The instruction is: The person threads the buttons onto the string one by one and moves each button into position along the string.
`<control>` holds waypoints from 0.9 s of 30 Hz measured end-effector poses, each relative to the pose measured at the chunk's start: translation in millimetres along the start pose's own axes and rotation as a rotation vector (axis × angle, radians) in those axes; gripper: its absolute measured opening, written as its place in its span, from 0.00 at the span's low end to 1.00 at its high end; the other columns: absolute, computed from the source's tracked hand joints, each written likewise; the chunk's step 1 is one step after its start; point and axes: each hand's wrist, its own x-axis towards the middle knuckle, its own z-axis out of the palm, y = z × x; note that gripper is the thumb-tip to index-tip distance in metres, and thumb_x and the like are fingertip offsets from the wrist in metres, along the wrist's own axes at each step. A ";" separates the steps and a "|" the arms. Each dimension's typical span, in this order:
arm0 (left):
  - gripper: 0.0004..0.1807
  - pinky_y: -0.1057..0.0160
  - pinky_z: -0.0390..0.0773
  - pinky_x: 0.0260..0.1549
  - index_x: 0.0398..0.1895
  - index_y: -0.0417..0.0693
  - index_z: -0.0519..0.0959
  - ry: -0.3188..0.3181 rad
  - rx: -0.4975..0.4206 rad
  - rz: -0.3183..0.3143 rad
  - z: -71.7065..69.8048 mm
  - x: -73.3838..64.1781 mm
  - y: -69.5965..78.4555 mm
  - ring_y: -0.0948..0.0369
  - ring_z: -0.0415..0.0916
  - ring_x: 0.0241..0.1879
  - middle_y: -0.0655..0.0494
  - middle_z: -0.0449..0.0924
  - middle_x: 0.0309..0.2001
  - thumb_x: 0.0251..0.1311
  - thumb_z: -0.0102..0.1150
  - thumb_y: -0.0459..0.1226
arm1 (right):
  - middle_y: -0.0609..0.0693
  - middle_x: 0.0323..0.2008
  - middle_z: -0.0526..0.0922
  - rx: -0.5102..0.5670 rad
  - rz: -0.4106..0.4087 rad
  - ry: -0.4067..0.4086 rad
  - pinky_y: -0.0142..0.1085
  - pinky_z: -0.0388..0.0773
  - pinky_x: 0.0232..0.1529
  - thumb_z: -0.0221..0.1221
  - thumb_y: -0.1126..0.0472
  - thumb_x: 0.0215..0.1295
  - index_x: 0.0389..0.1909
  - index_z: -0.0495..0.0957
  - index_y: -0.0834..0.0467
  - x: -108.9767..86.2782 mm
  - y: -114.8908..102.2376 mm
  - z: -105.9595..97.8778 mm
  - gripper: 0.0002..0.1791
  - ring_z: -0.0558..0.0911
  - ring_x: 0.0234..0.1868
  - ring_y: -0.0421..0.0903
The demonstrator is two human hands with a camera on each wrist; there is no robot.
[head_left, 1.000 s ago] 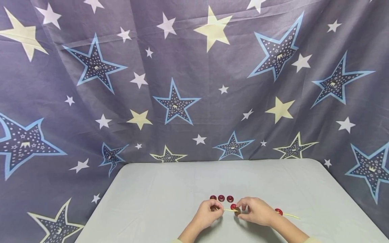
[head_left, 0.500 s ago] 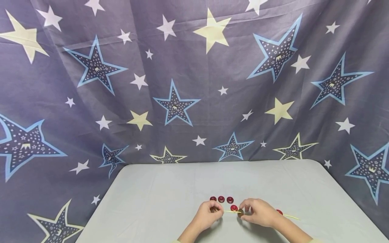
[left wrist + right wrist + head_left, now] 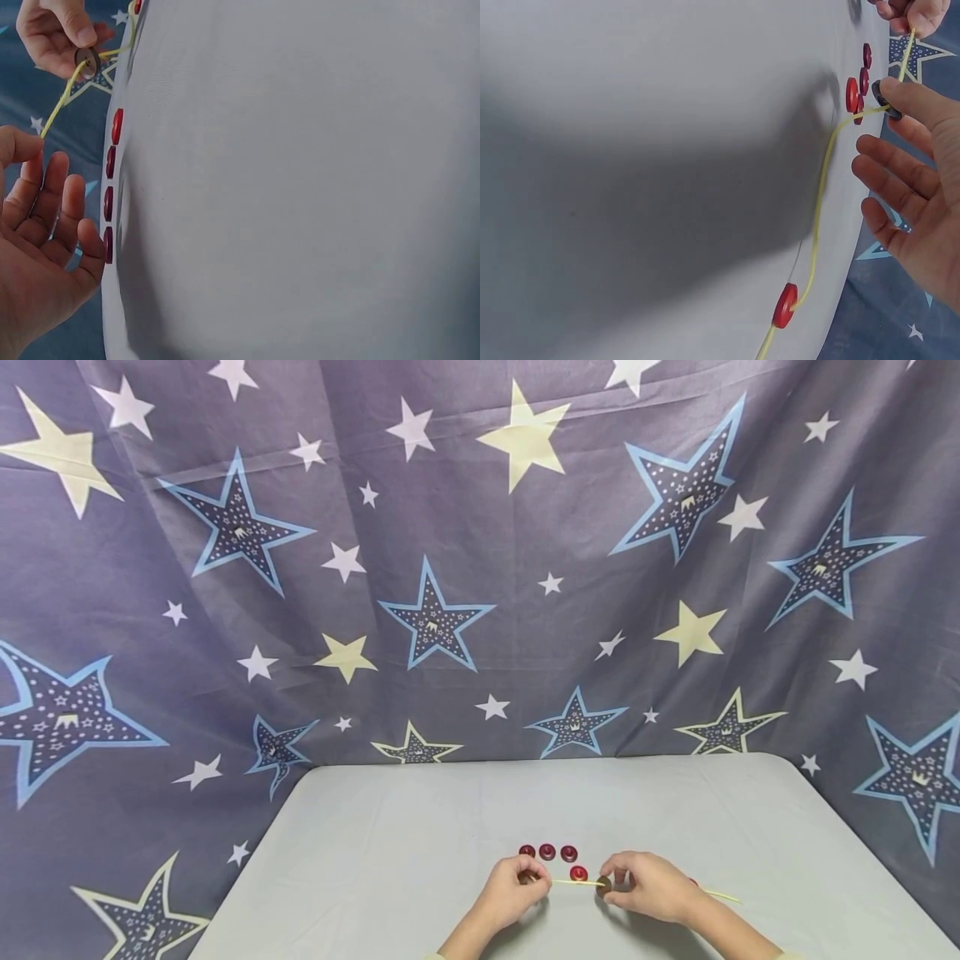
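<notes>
- Hands (clock dirs per head view): L hand (image 3: 510,889) pinches yellow cord (image 3: 573,882); R hand (image 3: 648,887), at its 3 o'clock, pinches dark btn (image 3: 603,885) at rim.
- Dark btn: threaded on cord, between hands, apparently clear of desk (image 3: 405,843).
- Strung red btn (image 3: 785,306): on desk, 3 o'clock of dark btn; cord tail exits toward 4 o'clock.
- Loose red btn (image 3: 578,873): near dark btn, 10 o'clock. Maroon btns (image 3: 547,852): same bearing, farther.
- Risk: L fingertip slip may let cord end back out of dark btn.
- Risk: overpull may draw tail through strung red btn; tail knot n/v.
- Risk: low R hand sweep toward 10 o'clock may scatter loose btns.
</notes>
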 end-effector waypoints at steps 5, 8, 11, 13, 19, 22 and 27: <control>0.02 0.74 0.70 0.20 0.27 0.43 0.79 -0.001 0.000 0.003 -0.8 -0.9 -1.5 0.71 0.69 0.20 0.61 0.76 0.22 0.50 0.61 0.33 | 0.40 0.27 0.78 0.000 -0.008 -0.005 0.28 0.68 0.25 0.66 0.54 0.51 0.37 0.80 0.54 -2.0 1.5 -2.3 0.13 0.70 0.25 0.30; 0.02 0.74 0.70 0.20 0.27 0.43 0.79 -0.002 0.001 0.003 -1.1 -1.4 -2.0 0.71 0.69 0.19 0.61 0.75 0.22 0.50 0.61 0.33 | 0.40 0.27 0.78 -0.002 -0.011 -0.001 0.28 0.68 0.25 0.66 0.54 0.51 0.37 0.80 0.54 -3.4 3.1 -3.0 0.13 0.71 0.25 0.30; 0.02 0.74 0.70 0.20 0.27 0.43 0.79 0.000 0.001 0.002 -1.2 -1.9 -2.0 0.71 0.69 0.19 0.61 0.75 0.21 0.50 0.61 0.33 | 0.39 0.26 0.78 -0.006 -0.010 0.002 0.28 0.68 0.25 0.66 0.54 0.51 0.37 0.80 0.54 -5.0 5.1 -3.0 0.13 0.71 0.26 0.31; 0.02 0.74 0.70 0.20 0.27 0.43 0.79 0.001 0.001 -0.002 -1.2 -2.3 -1.9 0.71 0.69 0.19 0.61 0.75 0.21 0.50 0.61 0.33 | 0.39 0.26 0.78 -0.007 -0.005 0.000 0.28 0.67 0.25 0.66 0.53 0.51 0.37 0.80 0.53 -5.9 6.3 -2.9 0.13 0.70 0.25 0.31; 0.02 0.74 0.69 0.20 0.27 0.43 0.80 0.004 0.001 -0.006 -1.5 -4.0 -0.6 0.71 0.69 0.19 0.60 0.75 0.21 0.49 0.60 0.32 | 0.37 0.26 0.77 0.006 0.008 -0.012 0.28 0.68 0.25 0.66 0.52 0.51 0.37 0.80 0.53 -8.4 9.0 -4.1 0.13 0.70 0.25 0.30; 0.02 0.74 0.69 0.20 0.27 0.43 0.80 0.003 0.001 -0.009 -1.4 -4.4 -0.2 0.71 0.69 0.19 0.60 0.75 0.21 0.49 0.61 0.33 | 0.37 0.26 0.78 0.008 0.011 -0.012 0.28 0.68 0.25 0.66 0.52 0.51 0.37 0.80 0.53 -9.3 10.0 -4.9 0.14 0.71 0.25 0.31; 0.02 0.74 0.69 0.20 0.27 0.44 0.79 0.005 0.009 -0.011 -1.2 -4.7 -0.2 0.71 0.68 0.20 0.60 0.75 0.22 0.49 0.61 0.33 | 0.38 0.26 0.78 0.005 0.021 -0.011 0.28 0.67 0.25 0.66 0.52 0.51 0.37 0.80 0.53 -10.5 11.5 -5.8 0.14 0.71 0.26 0.31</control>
